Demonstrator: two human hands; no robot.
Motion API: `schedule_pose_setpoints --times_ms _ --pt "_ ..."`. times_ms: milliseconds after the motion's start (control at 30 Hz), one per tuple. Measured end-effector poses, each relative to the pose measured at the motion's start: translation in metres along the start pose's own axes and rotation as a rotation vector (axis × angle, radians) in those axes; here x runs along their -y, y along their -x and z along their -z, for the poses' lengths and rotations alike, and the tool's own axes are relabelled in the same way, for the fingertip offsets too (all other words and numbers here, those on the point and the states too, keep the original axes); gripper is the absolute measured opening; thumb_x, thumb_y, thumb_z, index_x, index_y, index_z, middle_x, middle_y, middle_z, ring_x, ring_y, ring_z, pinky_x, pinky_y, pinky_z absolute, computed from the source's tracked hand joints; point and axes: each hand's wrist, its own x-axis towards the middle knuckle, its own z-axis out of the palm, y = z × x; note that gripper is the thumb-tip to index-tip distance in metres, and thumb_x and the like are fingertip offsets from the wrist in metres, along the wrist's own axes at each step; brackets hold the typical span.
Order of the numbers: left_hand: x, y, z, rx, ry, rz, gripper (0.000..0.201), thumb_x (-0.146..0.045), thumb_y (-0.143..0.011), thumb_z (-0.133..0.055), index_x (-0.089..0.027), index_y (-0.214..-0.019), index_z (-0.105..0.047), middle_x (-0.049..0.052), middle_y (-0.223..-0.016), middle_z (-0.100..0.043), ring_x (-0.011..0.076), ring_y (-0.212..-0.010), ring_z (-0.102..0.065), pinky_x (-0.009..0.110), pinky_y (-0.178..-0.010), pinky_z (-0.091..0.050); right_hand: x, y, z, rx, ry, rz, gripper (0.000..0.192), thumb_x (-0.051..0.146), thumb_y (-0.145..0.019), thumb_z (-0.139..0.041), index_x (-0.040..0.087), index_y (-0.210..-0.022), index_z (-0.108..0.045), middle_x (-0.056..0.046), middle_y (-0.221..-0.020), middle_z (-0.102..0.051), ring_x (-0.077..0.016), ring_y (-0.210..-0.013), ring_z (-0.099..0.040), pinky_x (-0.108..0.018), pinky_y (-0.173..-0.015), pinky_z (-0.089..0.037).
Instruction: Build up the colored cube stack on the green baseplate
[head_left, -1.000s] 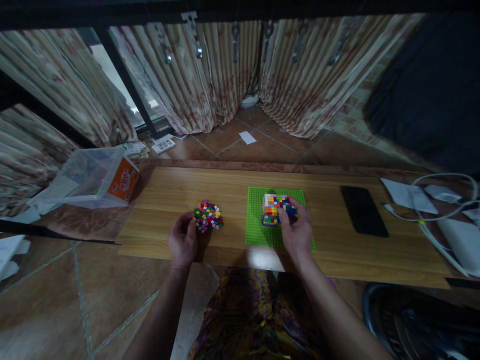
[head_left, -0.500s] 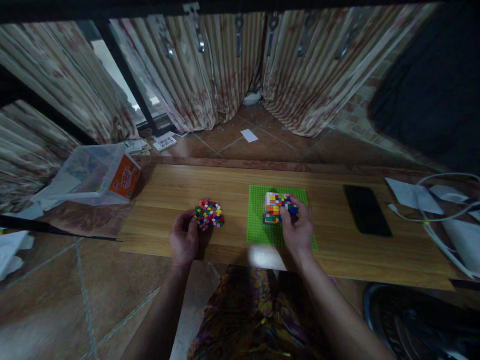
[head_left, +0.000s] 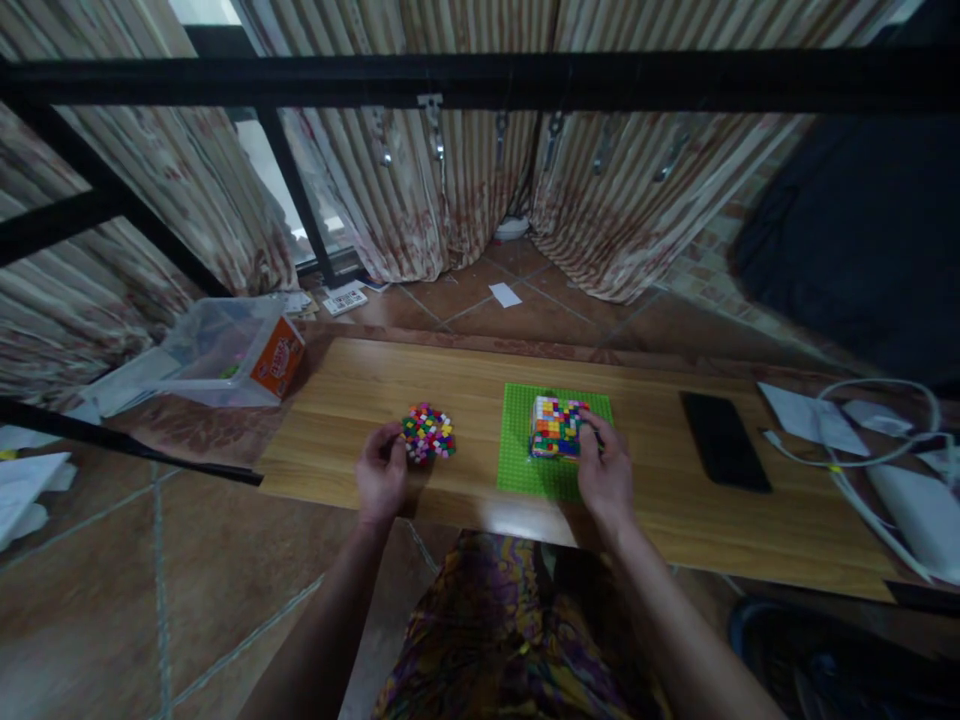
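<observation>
A loose pile of small multicoloured building bricks (head_left: 427, 432) lies on the wooden table. At its left edge is my left hand (head_left: 381, 470), thumb and fingers drawn together; whatever they pinch is too small to make out. To the right, a green studded baseplate (head_left: 517, 478) carries a block of coloured bricks (head_left: 553, 428), with white, orange and yellow ones toward its left end. My right hand (head_left: 607, 478) is closed around the right end of this block, thumb in front and fingers behind, hiding that end.
A black phone (head_left: 724, 441) lies on the table's right side, near white cables (head_left: 847, 470) and papers. Beyond the left end stands a clear plastic box (head_left: 217, 350) with an orange label. A dark metal rail (head_left: 480, 80) crosses in front of the curtains.
The camera view has tilted up, so the rail shows fully. My right thumb has slid rightward along the brick block, uncovering more of its front. My left hand stays at the pile's edge.
</observation>
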Motion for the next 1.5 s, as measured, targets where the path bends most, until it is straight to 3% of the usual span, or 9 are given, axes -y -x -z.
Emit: schedule_pose_setpoints --times_ms 133,233,400,600,767,967,1200,1367,1500 --pt "0.001 0.0 0.0 -0.011 -0.007 0.006 0.021 -0.028 -0.079 -0.057 -0.016 -0.095 -0.065 0.008 -0.096 -0.071 0.0191 -0.092 -0.067 0.034 -0.088 -0.053 0.025 0.004 0.015 -0.106 0.004 0.044 0.032 0.04 -0.092 -0.046 0.018 -0.103 -0.067 -0.008 -0.102 -0.067 -0.0216 -0.095 -0.061 -0.039 -0.087 -0.047" --pt "0.002 0.001 0.0 -0.005 -0.004 0.011 0.022 -0.027 -0.08 -0.056 -0.016 -0.096 -0.065 0.008 -0.097 -0.071 0.0191 -0.093 -0.066 0.034 -0.089 -0.052 0.055 0.018 0.01 0.057 -0.071 0.123 0.024 0.034 -0.092 -0.05 0.021 -0.099 -0.068 -0.006 -0.099 -0.069 -0.0198 -0.092 -0.063 -0.035 -0.084 -0.048" --pt "0.006 0.002 0.0 0.008 -0.005 0.001 0.022 -0.027 -0.082 -0.056 -0.017 -0.099 -0.065 0.007 -0.096 -0.071 0.0188 -0.092 -0.067 0.034 -0.087 -0.053 0.074 0.039 -0.036 0.452 -0.041 0.274 0.021 0.024 -0.091 -0.047 0.023 -0.097 -0.068 -0.005 -0.093 -0.069 -0.0199 -0.09 -0.063 -0.034 -0.083 -0.048" --pt "0.009 0.003 -0.001 0.026 -0.021 -0.021 0.021 -0.027 -0.084 -0.055 -0.019 -0.1 -0.066 0.006 -0.097 -0.07 0.0184 -0.092 -0.067 0.033 -0.086 -0.053 0.06 0.028 -0.096 0.561 0.069 0.33 0.028 0.015 -0.09 -0.044 0.023 -0.101 -0.068 -0.005 -0.093 -0.067 -0.0194 -0.089 -0.062 -0.032 -0.083 -0.047" --pt "0.002 0.004 0.002 0.045 -0.065 -0.036 0.021 -0.024 -0.084 -0.053 -0.019 -0.101 -0.065 0.005 -0.097 -0.07 0.0174 -0.091 -0.067 0.032 -0.085 -0.053 0.066 0.013 -0.115 0.677 0.149 0.441 0.032 0.013 -0.091 -0.044 0.026 -0.108 -0.069 -0.005 -0.1 -0.065 -0.019 -0.096 -0.059 -0.03 -0.087 -0.044" --pt "0.002 0.004 0.004 0.06 -0.103 -0.038 0.021 -0.025 -0.086 -0.053 -0.019 -0.102 -0.065 0.005 -0.096 -0.07 0.0169 -0.09 -0.066 0.031 -0.084 -0.053 0.07 0.006 -0.12 0.766 0.282 0.558 0.031 0.013 -0.091 -0.048 0.026 -0.108 -0.07 -0.006 -0.101 -0.063 -0.0209 -0.1 -0.055 -0.031 -0.09 -0.042" --pt "0.0 0.003 0.004 0.065 -0.101 -0.028 0.022 -0.026 -0.085 -0.053 -0.018 -0.103 -0.065 0.007 -0.097 -0.07 0.0188 -0.092 -0.066 0.034 -0.087 -0.053 0.064 0.011 -0.119 0.677 0.248 0.546 0.025 0.012 -0.089 -0.049 0.025 -0.098 -0.069 -0.006 -0.092 -0.062 -0.0215 -0.093 -0.057 -0.032 -0.085 -0.045" --pt "-0.002 0.003 0.004 0.055 -0.08 0.0 0.022 -0.028 -0.084 -0.054 -0.018 -0.101 -0.065 0.006 -0.095 -0.071 0.0187 -0.09 -0.067 0.033 -0.085 -0.053 0.064 0.029 -0.095 0.537 0.101 0.387 0.031 0.015 -0.092 -0.041 0.025 -0.11 -0.064 -0.006 -0.096 -0.062 -0.0196 -0.089 -0.061 -0.032 -0.081 -0.049" --pt "0.0 0.003 0.004 0.061 -0.072 0.0 0.023 -0.028 -0.084 -0.055 -0.018 -0.101 -0.065 0.006 -0.095 -0.07 0.0182 -0.089 -0.066 0.032 -0.084 -0.053 0.065 0.049 -0.063 0.529 -0.095 0.226 0.025 0.022 -0.093 -0.044 0.023 -0.106 -0.065 -0.006 -0.098 -0.063 -0.0201 -0.092 -0.062 -0.034 -0.082 -0.05"
